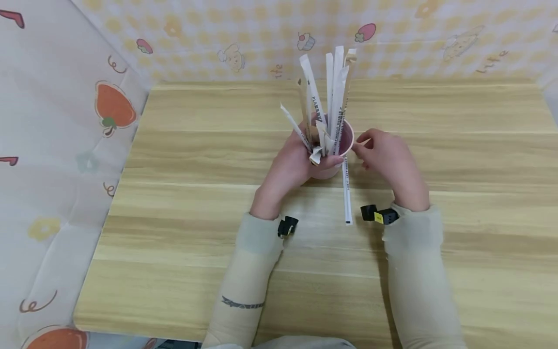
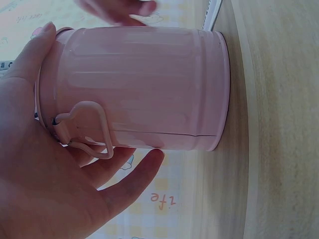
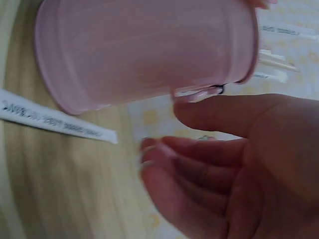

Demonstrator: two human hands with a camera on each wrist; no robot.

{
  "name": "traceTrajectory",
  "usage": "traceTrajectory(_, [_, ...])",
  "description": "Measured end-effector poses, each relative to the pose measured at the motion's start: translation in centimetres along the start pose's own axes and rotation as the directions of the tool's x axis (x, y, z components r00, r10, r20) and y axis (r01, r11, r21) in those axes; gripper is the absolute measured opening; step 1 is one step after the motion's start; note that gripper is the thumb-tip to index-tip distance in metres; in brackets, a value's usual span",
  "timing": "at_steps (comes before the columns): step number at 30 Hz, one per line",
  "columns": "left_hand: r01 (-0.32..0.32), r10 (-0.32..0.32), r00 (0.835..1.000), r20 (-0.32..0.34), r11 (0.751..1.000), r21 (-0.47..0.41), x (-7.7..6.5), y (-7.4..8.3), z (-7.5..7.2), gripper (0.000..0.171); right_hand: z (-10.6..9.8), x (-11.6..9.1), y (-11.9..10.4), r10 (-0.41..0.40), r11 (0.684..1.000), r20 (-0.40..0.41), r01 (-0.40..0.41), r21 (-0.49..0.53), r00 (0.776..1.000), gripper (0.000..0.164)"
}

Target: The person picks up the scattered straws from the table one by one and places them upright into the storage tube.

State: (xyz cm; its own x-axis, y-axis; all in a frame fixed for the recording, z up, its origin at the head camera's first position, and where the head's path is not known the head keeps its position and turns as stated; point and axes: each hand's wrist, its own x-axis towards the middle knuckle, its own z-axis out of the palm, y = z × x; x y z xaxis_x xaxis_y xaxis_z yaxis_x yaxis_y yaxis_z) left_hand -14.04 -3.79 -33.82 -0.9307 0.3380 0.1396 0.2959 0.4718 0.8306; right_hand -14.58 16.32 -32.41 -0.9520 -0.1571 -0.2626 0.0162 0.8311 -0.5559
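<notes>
A pink bucket [image 2: 134, 84] with small side handles stands on the table. My left hand [image 1: 293, 160] grips it near the rim, thumb on the near side and fingers round the far side. Several paper-wrapped sticks [image 1: 337, 97] stand in the bucket, fanning out above the rim; their contents are hidden. My right hand [image 1: 385, 155] is at the bucket's right side, holding nothing. In the right wrist view its thumb is close to a side handle [image 3: 202, 93], apart from the loosely bent fingers. One wrapped stick [image 1: 347, 194] lies on the table in front of the bucket.
The wooden table [image 1: 174, 232] reaches to a patterned cloth [image 1: 261, 29] at the back, and another patterned cloth [image 1: 56, 194] hangs along the left. Small black wrist cameras [image 1: 379, 214] sit at both cuffs.
</notes>
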Motion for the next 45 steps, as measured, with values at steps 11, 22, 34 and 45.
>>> traceTrajectory(11, [-0.047,0.047,0.999,-0.009,0.999,0.027,-0.1,-0.2,0.0,0.084,1.6,1.0,0.8,0.039,0.999,0.139,-0.036,-0.023,0.99,0.037])
traceTrajectory(22, [-0.011,0.011,1.0,0.006,0.999,0.046,-0.1,-0.1,0.1,0.09,3.1,1.3,1.2,0.075,0.996,0.199,-0.082,0.027,0.977,0.027])
traceTrajectory(34, [0.023,-0.023,1.0,-0.002,0.999,-0.029,-0.1,0.0,0.0,0.087,3.4,1.4,0.9,0.074,0.996,0.161,-0.065,-0.057,0.984,0.025])
traceTrajectory(45, [0.0,0.0,1.0,-0.01,1.0,-0.003,-0.2,0.0,0.0,0.083,2.3,1.3,1.5,0.121,0.993,0.159,-0.122,-0.003,0.98,0.027])
